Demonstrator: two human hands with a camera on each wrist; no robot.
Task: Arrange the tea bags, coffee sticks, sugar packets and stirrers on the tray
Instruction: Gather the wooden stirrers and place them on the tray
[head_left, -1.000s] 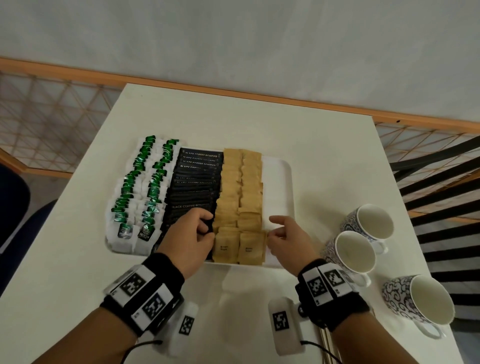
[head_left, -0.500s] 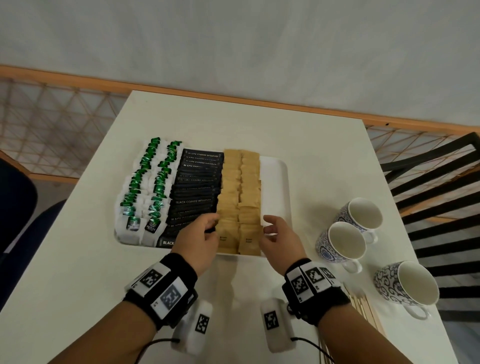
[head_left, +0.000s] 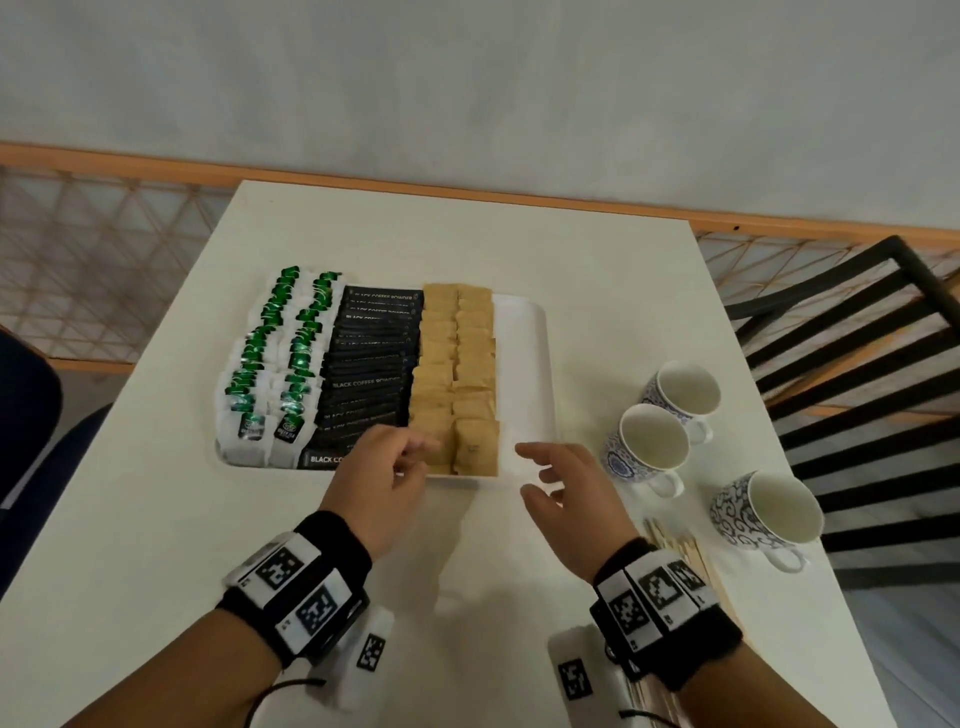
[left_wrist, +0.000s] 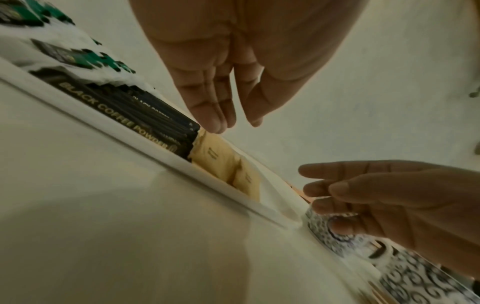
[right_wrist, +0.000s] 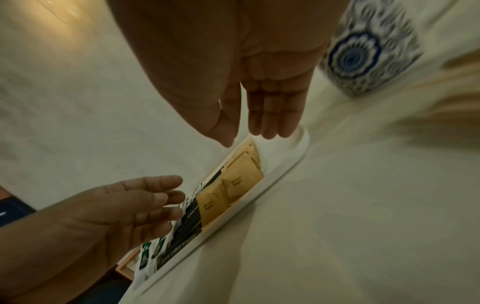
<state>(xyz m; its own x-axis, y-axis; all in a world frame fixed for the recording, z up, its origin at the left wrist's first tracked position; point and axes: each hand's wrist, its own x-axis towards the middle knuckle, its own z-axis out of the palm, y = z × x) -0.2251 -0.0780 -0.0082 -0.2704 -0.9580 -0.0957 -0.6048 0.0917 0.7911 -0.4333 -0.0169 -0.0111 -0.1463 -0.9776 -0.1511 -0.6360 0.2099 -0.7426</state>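
The table (head_left: 597, 322) carries the tray (head_left: 524, 353) at its centre. On the tray, from nine o'clock to three, run the tea bags (head_left: 275, 364), the coffee sticks (head_left: 371, 374) and the sugar packets (head_left: 457, 364), each in overlapping rows. The strip of tray at three o'clock is bare. Three cups (head_left: 670, 410) stand off the tray towards four o'clock, and the stirrers (head_left: 685, 556) lie on the table at about five o'clock, just beside the right wrist and not yet on the tray.

The left hand (head_left: 382, 478) hovers over the tray's six o'clock edge, fingers relaxed and holding nothing; in the left wrist view its fingertips (left_wrist: 215, 123) look to be at or just above the nearest sugar packet, where it meets the coffee sticks. The right hand (head_left: 566, 488) is spread, fingers straight and empty, above the tray's five o'clock corner.

The step in hand seems to be a last squaring of the sugar rows, with the stirrers to follow. To do it well, press lightly from both sides at once so the packets stay overlapped and do not ride over the coffee sticks. Then gather the stirrers as one bundle with the right hand, and lay them lengthwise, twelve to six, in the bare strip, keeping the sleeve away from the cups.
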